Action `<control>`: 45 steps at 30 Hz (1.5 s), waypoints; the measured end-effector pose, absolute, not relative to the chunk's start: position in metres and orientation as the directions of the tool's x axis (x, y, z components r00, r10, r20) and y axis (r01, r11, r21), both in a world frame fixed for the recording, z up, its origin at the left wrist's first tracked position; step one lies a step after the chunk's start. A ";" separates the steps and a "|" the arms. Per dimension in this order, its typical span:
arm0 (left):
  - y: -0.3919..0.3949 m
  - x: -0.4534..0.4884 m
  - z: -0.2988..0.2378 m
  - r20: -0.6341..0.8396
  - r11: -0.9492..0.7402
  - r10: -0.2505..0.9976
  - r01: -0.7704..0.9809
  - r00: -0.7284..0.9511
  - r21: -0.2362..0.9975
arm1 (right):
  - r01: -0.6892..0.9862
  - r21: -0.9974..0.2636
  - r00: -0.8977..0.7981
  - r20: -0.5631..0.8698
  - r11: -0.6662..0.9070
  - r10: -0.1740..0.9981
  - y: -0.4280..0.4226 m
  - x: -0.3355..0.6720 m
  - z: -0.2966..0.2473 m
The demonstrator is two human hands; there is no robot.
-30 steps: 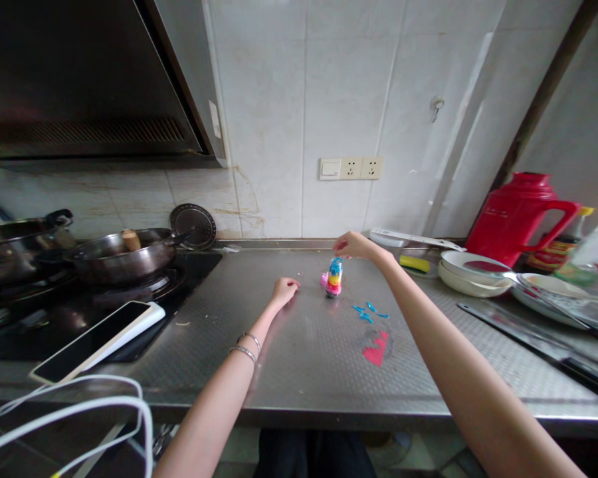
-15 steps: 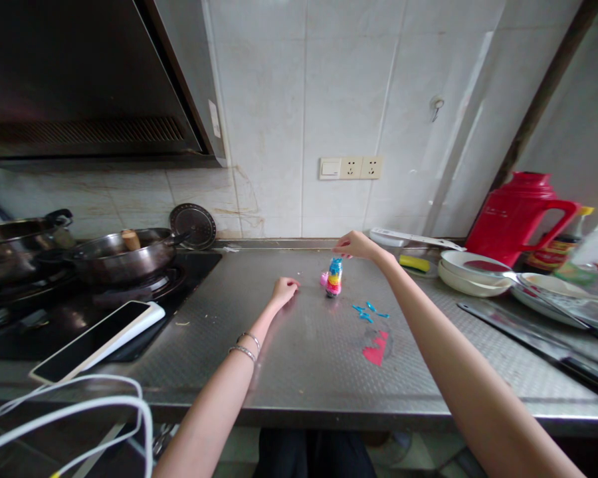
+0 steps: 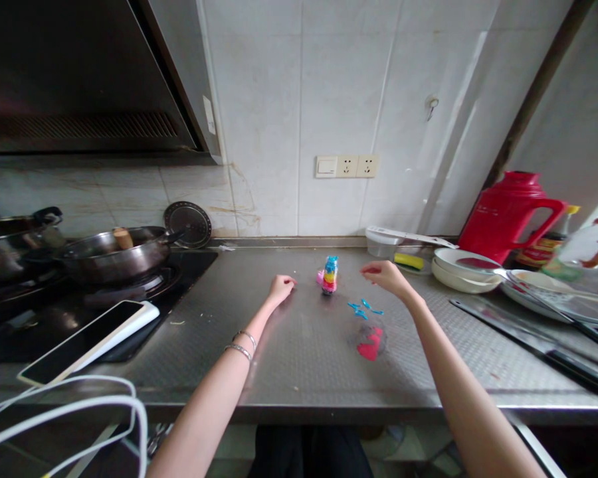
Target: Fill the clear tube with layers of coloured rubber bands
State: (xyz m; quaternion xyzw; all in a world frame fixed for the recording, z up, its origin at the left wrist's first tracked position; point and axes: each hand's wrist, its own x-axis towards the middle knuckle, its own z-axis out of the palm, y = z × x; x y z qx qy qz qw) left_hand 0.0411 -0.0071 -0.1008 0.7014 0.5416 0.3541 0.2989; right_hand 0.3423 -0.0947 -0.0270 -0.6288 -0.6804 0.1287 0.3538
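Observation:
A small clear jar (image 3: 330, 275), filled with pink, yellow and blue layers of little pieces, stands upright on the steel counter. Just behind its left side is a small pink item (image 3: 319, 277) whose kind I cannot make out. My left hand (image 3: 282, 288) rests on the counter to the left of the jar, fingers curled in, with nothing visible in it. To the jar's right, my right hand (image 3: 386, 276) hovers with its fingers loosely bent and apart, holding nothing I can see. Several blue strips (image 3: 365, 309) lie below it, and nearer me is a red torn-looking piece (image 3: 370, 343).
At left are a phone (image 3: 82, 342) on a white stand, a white cable (image 3: 139, 425) and a pan (image 3: 114, 255) on the stove. On the right lie a yellow sponge (image 3: 408, 261), stacked bowls (image 3: 466, 275), a knife (image 3: 523, 338) and a red thermos (image 3: 508, 216).
My right hand has left the jar's top and moved to the right, toward the blue strips. My left hand stays on the counter. The view has shifted slightly.

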 end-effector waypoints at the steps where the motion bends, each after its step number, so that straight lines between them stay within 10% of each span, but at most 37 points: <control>1: -0.007 0.042 -0.101 0.178 -0.240 0.970 0.555 0.165 0.796 | 0.765 -0.626 0.044 0.290 0.154 0.956 -0.101 0.348 -0.037; 10: -0.012 0.042 -0.093 0.240 -0.310 0.951 0.579 0.197 0.754 | 0.788 -0.614 0.039 0.130 0.049 0.991 -0.138 0.363 -0.074; 18: -0.059 0.056 -0.030 0.437 -0.593 0.800 0.646 0.411 0.480 | 0.818 -0.574 -0.012 0.050 0.038 0.999 -0.140 0.369 -0.080; 30: -0.103 0.120 -0.050 0.326 -0.788 0.575 0.400 0.751 0.468 | 0.836 -0.548 0.015 0.063 0.022 0.998 -0.141 0.367 -0.081; 45: -0.094 0.171 -0.070 0.198 -0.894 0.444 0.446 0.874 0.039 | 0.851 -0.521 -0.008 0.128 0.074 0.992 -0.144 0.366 -0.079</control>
